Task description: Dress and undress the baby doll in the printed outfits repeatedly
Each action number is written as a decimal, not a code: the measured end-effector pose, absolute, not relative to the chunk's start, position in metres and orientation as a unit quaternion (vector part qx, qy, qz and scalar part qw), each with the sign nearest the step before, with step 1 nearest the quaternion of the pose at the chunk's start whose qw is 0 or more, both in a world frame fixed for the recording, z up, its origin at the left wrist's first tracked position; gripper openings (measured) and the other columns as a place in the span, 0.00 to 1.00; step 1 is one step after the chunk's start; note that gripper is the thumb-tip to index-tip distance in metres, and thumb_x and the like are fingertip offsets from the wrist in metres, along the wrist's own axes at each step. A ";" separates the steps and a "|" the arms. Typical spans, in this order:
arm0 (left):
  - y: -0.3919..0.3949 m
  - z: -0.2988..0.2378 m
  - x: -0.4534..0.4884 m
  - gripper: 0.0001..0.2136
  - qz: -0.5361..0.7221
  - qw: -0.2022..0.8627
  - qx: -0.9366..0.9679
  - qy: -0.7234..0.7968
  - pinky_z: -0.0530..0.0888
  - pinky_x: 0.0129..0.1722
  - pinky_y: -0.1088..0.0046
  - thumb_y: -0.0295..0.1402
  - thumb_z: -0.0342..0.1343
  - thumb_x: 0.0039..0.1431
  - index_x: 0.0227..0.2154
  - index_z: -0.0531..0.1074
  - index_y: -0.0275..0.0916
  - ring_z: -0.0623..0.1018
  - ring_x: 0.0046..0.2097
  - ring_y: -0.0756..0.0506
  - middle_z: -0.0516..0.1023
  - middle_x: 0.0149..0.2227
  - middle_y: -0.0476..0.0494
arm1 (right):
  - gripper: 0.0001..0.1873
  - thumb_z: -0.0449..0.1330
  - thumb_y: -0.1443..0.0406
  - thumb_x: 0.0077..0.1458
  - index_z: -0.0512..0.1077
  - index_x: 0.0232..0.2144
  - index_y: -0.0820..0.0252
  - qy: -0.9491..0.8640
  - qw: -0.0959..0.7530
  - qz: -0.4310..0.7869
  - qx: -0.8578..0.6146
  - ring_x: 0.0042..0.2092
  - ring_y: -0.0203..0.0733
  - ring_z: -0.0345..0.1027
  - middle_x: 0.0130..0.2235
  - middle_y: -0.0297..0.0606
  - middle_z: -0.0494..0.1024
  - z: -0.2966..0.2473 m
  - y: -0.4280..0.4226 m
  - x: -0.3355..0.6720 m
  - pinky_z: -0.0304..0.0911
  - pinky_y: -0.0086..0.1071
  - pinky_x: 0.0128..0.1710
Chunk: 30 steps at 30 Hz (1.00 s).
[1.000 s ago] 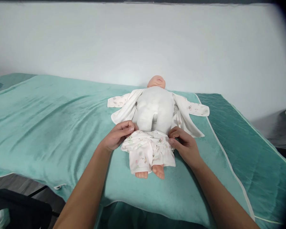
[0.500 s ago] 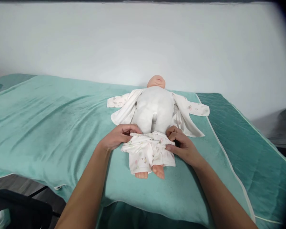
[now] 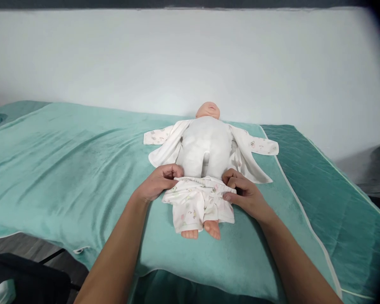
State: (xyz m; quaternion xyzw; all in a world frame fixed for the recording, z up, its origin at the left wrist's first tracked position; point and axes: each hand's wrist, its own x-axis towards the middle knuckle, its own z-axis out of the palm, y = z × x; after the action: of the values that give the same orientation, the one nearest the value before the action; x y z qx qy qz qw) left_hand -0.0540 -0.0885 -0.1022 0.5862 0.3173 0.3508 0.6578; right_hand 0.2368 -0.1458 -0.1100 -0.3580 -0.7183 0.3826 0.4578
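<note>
A baby doll with a white cloth body lies on its back, head away from me, feet towards me. White printed baby pants cover its lower legs, their waistband bunched at about knee level. My left hand pinches the waistband's left side, and my right hand grips its right side. Below the cuffs both of the doll's feet poke out. A white baby shirt with printed sleeves is spread open under and beside the torso. The fingertips are partly hidden by the fabric.
The doll rests on a light green blanket over a bed. Darker green quilted bedding lies at the right. A white wall rises behind. At lower left, a black object stands by the bed's edge.
The view has tilted up slightly, so everything sits a little lower. Both hands keep their hold on the waistband, the right one spread slightly further outward.
</note>
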 end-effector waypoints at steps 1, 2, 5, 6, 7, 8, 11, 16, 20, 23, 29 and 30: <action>-0.089 -0.102 -0.053 0.09 0.376 0.646 0.587 0.310 0.61 0.29 0.77 0.29 0.66 0.48 0.26 0.69 0.36 0.65 0.30 0.54 0.67 0.32 0.50 | 0.19 0.66 0.59 0.56 0.61 0.21 0.57 -0.717 0.457 0.383 -0.362 0.37 0.40 0.59 0.34 0.35 0.64 -0.111 -0.145 0.237 0.55 0.36 0.37; -0.089 -0.102 -0.051 0.09 0.405 0.634 0.585 0.304 0.62 0.30 0.77 0.29 0.66 0.48 0.26 0.69 0.36 0.66 0.31 0.53 0.69 0.34 0.49 | 0.20 0.65 0.59 0.57 0.61 0.21 0.58 -0.715 0.457 0.383 -0.365 0.36 0.40 0.59 0.34 0.35 0.65 -0.112 -0.145 0.237 0.55 0.36 0.37; -0.089 -0.103 -0.047 0.11 0.473 0.611 0.559 0.301 0.65 0.33 0.76 0.33 0.67 0.50 0.28 0.69 0.36 0.70 0.35 0.51 0.72 0.36 0.47 | 0.22 0.59 0.57 0.62 0.61 0.20 0.58 -0.704 0.465 0.372 -0.388 0.34 0.39 0.58 0.31 0.35 0.65 -0.114 -0.143 0.236 0.53 0.36 0.35; -0.089 -0.103 -0.046 0.11 0.484 0.611 0.544 0.309 0.66 0.34 0.76 0.34 0.67 0.51 0.29 0.69 0.37 0.70 0.35 0.51 0.72 0.35 0.47 | 0.23 0.57 0.56 0.64 0.61 0.19 0.58 -0.698 0.470 0.364 -0.399 0.33 0.39 0.58 0.31 0.35 0.65 -0.114 -0.143 0.236 0.52 0.36 0.34; -0.089 -0.104 -0.045 0.12 0.493 0.612 0.529 0.321 0.66 0.34 0.76 0.35 0.67 0.52 0.30 0.69 0.37 0.70 0.34 0.51 0.73 0.35 0.48 | 0.23 0.55 0.56 0.65 0.61 0.19 0.58 -0.692 0.477 0.355 -0.410 0.32 0.39 0.57 0.30 0.35 0.65 -0.114 -0.142 0.236 0.52 0.36 0.34; -0.089 -0.105 -0.044 0.12 0.501 0.609 0.515 0.336 0.66 0.33 0.76 0.36 0.66 0.52 0.30 0.68 0.37 0.70 0.33 0.52 0.73 0.33 0.49 | 0.24 0.53 0.55 0.66 0.60 0.19 0.58 -0.684 0.483 0.349 -0.421 0.32 0.39 0.57 0.30 0.35 0.65 -0.114 -0.142 0.235 0.51 0.36 0.34; -0.088 -0.109 -0.041 0.13 0.532 0.574 0.495 0.378 0.62 0.28 0.78 0.38 0.65 0.54 0.31 0.67 0.38 0.66 0.28 0.54 0.69 0.28 0.53 | 0.23 0.56 0.55 0.64 0.60 0.19 0.58 -0.655 0.507 0.345 -0.441 0.33 0.39 0.58 0.30 0.35 0.66 -0.113 -0.143 0.234 0.52 0.36 0.35; -0.086 -0.116 -0.038 0.13 0.568 0.481 0.517 0.423 0.61 0.27 0.77 0.40 0.62 0.57 0.31 0.65 0.40 0.65 0.27 0.53 0.66 0.25 0.55 | 0.21 0.61 0.55 0.60 0.62 0.21 0.58 -0.607 0.538 0.395 -0.431 0.34 0.38 0.59 0.32 0.34 0.68 -0.116 -0.144 0.235 0.55 0.34 0.35; -0.080 -0.123 -0.037 0.12 0.541 0.437 0.555 0.456 0.61 0.29 0.76 0.42 0.59 0.60 0.33 0.64 0.41 0.65 0.29 0.51 0.66 0.27 0.54 | 0.20 0.60 0.51 0.59 0.65 0.24 0.56 -0.527 0.573 0.418 -0.468 0.28 0.36 0.54 0.28 0.32 0.65 -0.117 -0.135 0.238 0.51 0.32 0.28; -0.078 -0.125 -0.036 0.12 0.512 0.412 0.578 0.484 0.61 0.30 0.75 0.44 0.56 0.61 0.33 0.63 0.41 0.65 0.30 0.51 0.66 0.27 0.54 | 0.21 0.58 0.47 0.59 0.62 0.25 0.55 -0.498 0.591 0.411 -0.483 0.26 0.37 0.52 0.24 0.30 0.60 -0.106 -0.118 0.238 0.51 0.31 0.26; -0.077 -0.122 -0.032 0.11 0.470 0.346 0.622 0.522 0.59 0.31 0.73 0.44 0.53 0.63 0.33 0.63 0.42 0.64 0.30 0.49 0.65 0.26 0.54 | 0.28 0.60 0.43 0.54 0.56 0.21 0.55 -0.495 0.600 0.355 -0.519 0.25 0.35 0.48 0.21 0.28 0.56 -0.089 -0.077 0.234 0.50 0.32 0.24; -0.077 -0.122 -0.032 0.11 0.466 0.340 0.627 0.524 0.59 0.31 0.73 0.43 0.53 0.62 0.33 0.63 0.42 0.64 0.29 0.49 0.65 0.26 0.54 | 0.29 0.61 0.42 0.53 0.56 0.20 0.55 -0.492 0.591 0.353 -0.532 0.25 0.35 0.49 0.21 0.28 0.56 -0.091 -0.074 0.232 0.50 0.32 0.24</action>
State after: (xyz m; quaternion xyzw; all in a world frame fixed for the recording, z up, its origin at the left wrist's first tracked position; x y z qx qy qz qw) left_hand -0.0321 -0.0767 -0.1217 0.6269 0.5237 0.4657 0.3404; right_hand 0.2322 -0.0742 -0.0912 -0.5324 -0.4923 0.3529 0.5913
